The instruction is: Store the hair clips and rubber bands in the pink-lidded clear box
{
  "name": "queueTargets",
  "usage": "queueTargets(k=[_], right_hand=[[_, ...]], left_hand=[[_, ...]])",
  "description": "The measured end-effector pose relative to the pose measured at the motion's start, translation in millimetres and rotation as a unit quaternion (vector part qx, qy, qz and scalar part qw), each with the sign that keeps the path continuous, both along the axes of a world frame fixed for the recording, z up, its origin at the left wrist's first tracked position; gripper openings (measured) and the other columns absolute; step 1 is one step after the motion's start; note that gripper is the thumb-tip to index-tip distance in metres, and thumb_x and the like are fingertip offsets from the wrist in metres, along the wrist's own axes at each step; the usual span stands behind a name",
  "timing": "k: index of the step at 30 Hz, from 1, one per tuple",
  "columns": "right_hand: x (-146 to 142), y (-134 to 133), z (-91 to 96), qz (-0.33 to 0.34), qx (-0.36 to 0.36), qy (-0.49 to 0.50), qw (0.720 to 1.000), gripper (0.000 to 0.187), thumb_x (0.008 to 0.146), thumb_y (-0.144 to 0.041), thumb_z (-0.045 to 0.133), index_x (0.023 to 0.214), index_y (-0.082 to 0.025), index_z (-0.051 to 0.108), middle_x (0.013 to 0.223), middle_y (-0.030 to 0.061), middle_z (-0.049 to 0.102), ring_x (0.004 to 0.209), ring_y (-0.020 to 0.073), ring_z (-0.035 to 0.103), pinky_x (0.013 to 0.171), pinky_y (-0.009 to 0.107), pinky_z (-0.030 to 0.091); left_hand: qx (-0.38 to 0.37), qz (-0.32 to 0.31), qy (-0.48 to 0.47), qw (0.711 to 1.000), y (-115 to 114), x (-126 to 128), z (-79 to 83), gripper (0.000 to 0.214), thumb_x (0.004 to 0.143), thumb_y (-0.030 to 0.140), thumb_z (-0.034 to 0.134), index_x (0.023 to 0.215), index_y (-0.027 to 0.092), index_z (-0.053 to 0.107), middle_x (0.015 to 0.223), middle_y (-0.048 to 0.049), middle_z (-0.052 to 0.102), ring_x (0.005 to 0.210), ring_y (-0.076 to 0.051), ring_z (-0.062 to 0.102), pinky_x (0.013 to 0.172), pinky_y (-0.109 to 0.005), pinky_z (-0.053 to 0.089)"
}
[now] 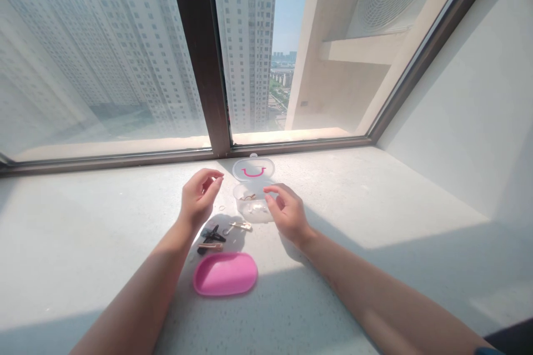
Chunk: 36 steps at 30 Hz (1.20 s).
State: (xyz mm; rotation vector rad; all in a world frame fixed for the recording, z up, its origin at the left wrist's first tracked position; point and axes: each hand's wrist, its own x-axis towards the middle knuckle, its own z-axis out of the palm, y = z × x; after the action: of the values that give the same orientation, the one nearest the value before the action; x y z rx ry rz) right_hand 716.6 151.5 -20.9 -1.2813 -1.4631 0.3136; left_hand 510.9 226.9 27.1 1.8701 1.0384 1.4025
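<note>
My left hand (200, 195) is raised left of a clear plastic box (255, 212), thumb and fingertips brought together in a pinch. Whatever may be between those fingertips is too small to make out. At the box's right end is my right hand (286, 209), its fingers curved and a small gap showing between thumb and forefinger. The box's clear lid (254, 169), with a pink handle (254, 175), stands open behind it. A few small items lie inside the box. Nearer me are black hair clips (214, 234), a pinkish hair clip (210, 246) and a pale hair clip (240, 226).
A pink oval tray (225, 274) sits on the speckled white sill (125, 222), nearest me. A tiny ring (222, 208) lies left of the box. The dark window frame (220, 147) stands behind, and a white wall (462, 100) rises at the right.
</note>
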Motion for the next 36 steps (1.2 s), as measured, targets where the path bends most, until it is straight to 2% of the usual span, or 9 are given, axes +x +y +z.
queueTargets(k=[2, 6, 9, 12, 16, 24, 27, 31, 36], right_hand=[[-1.3, -3.0, 1.9, 0.014, 0.024, 0.009, 1.000, 0.023, 0.087, -0.029, 0.052, 0.102, -0.018, 0.064, 0.092, 0.0058, 0.066, 0.053, 0.0120, 0.044, 0.058, 0.029, 0.042], [-7.0, -8.1, 2.2, 0.076, 0.038, -0.026, 0.996, 0.013, 0.085, -0.024, 0.053, 0.089, -0.020, 0.066, 0.079, 0.0028, 0.065, 0.051, 0.0121, 0.041, 0.055, 0.028, 0.040], [-13.2, -9.5, -1.1, 0.175, -0.006, -0.088, 0.981, 0.011, 0.083, -0.020, 0.057, 0.084, -0.020, 0.068, 0.075, 0.0029, 0.066, 0.059, 0.0149, 0.052, 0.062, 0.028, 0.044], [-17.5, -10.1, -4.2, 0.233, -0.040, -0.111, 0.965, 0.017, 0.080, -0.015, 0.058, 0.091, -0.020, 0.070, 0.093, 0.0063, 0.070, 0.084, 0.0200, 0.063, 0.076, 0.030, 0.048], [-16.7, -10.8, -5.2, 0.228, -0.071, -0.171, 0.956, 0.015, 0.080, -0.015, 0.059, 0.089, -0.020, 0.070, 0.108, 0.0078, 0.070, 0.098, 0.0230, 0.064, 0.084, 0.033, 0.047], [-16.4, -11.0, -4.2, 0.187, -0.122, -0.250, 0.942, 0.009, 0.079, -0.013, 0.063, 0.081, -0.020, 0.068, 0.084, 0.0044, 0.072, 0.078, 0.0196, 0.063, 0.068, 0.027, 0.042], [-16.9, -11.6, -4.8, 0.178, -0.122, -0.246, 0.945, 0.011, 0.079, -0.011, 0.060, 0.081, -0.018, 0.068, 0.080, 0.0048, 0.070, 0.072, 0.0179, 0.060, 0.064, 0.027, 0.039], [-16.8, -13.6, -4.2, 0.180, -0.121, -0.177, 0.960, 0.028, 0.079, -0.009, 0.057, 0.104, -0.015, 0.066, 0.093, 0.0066, 0.070, 0.067, 0.0145, 0.056, 0.066, 0.027, 0.041], [-20.7, -17.2, 1.6, 0.227, -0.116, -0.123, 0.959, 0.028, 0.083, -0.008, 0.050, 0.105, -0.012, 0.068, 0.091, 0.0083, 0.066, 0.080, 0.0173, 0.058, 0.075, 0.029, 0.044]], left_hand=[[-0.010, 0.049, -0.006, 0.999, 0.9, -5.3, 8.4, 0.015, 0.078, 0.029, 0.061, 0.087, 0.019, 0.067, 0.073, -0.0012, 0.061, 0.061, -0.015, 0.050, 0.059, -0.026, 0.039], [-0.046, 0.092, 0.121, 0.987, -8.4, -21.9, 17.4, 0.013, 0.077, 0.031, 0.062, 0.083, 0.020, 0.068, 0.068, -0.0004, 0.061, 0.056, -0.015, 0.051, 0.054, -0.025, 0.037], [-0.056, 0.065, 0.208, 0.974, -22.6, -38.5, 12.7, 0.010, 0.073, 0.030, 0.067, 0.080, 0.023, 0.070, 0.068, -0.0013, 0.063, 0.053, -0.016, 0.051, 0.051, -0.025, 0.036], [-0.053, 0.012, 0.250, 0.967, -33.9, -54.7, 1.9, 0.006, 0.069, 0.028, 0.071, 0.065, 0.024, 0.069, 0.062, -0.0015, 0.061, 0.052, -0.017, 0.049, 0.049, -0.024, 0.034], [-0.125, -0.070, 0.288, 0.947, -36.2, -67.1, -11.6, 0.008, 0.067, 0.025, 0.073, 0.060, 0.026, 0.070, 0.068, -0.0016, 0.062, 0.054, -0.016, 0.049, 0.052, -0.025, 0.034], [-0.152, -0.184, 0.362, 0.901, -42.6, -54.7, -19.0, 0.012, 0.080, 0.027, 0.063, 0.069, 0.025, 0.070, 0.081, -0.0019, 0.061, 0.071, -0.018, 0.057, 0.063, -0.027, 0.039], [-0.156, -0.188, 0.399, 0.884, -47.1, -49.9, -12.6, 0.016, 0.084, 0.026, 0.057, 0.074, 0.023, 0.070, 0.086, -0.0019, 0.059, 0.075, -0.018, 0.058, 0.067, -0.028, 0.040], [-0.151, -0.176, 0.431, 0.872, -49.3, -48.7, -7.8, 0.020, 0.087, 0.027, 0.051, 0.079, 0.022, 0.068, 0.089, -0.0021, 0.058, 0.076, -0.018, 0.057, 0.068, -0.029, 0.039], [-0.121, -0.179, 0.413, 0.885, -48.9, -49.2, -7.8, 0.021, 0.090, 0.030, 0.048, 0.077, 0.019, 0.060, 0.086, -0.0017, 0.056, 0.072, -0.016, 0.052, 0.066, -0.028, 0.038]])
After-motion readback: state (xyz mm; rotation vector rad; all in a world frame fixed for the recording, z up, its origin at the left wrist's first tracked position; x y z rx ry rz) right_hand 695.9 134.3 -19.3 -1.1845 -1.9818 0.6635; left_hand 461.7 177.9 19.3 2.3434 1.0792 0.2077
